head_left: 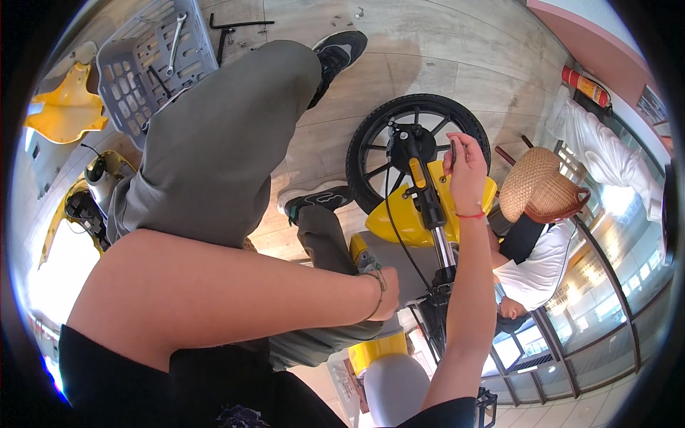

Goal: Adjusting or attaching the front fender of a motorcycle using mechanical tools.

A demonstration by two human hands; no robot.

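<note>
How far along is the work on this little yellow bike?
Looks mid-job. Done: yellow panels are off and lie on the floor; the front wheel sits in the fork. In hand: the right hand holds a small tool near the wheel while the left hand steadies the frame. Left: refitting panels.

**Both arms reaching forward, hands apart**

The right hand (465, 175) is stretching furthest out on a straight bare forearm, fingers pinching closed, a red thread circling its wrist. The left hand (387, 292) is crossing in from the left on a bent arm, knuckles curling under, a braided band sitting at its wrist
</note>
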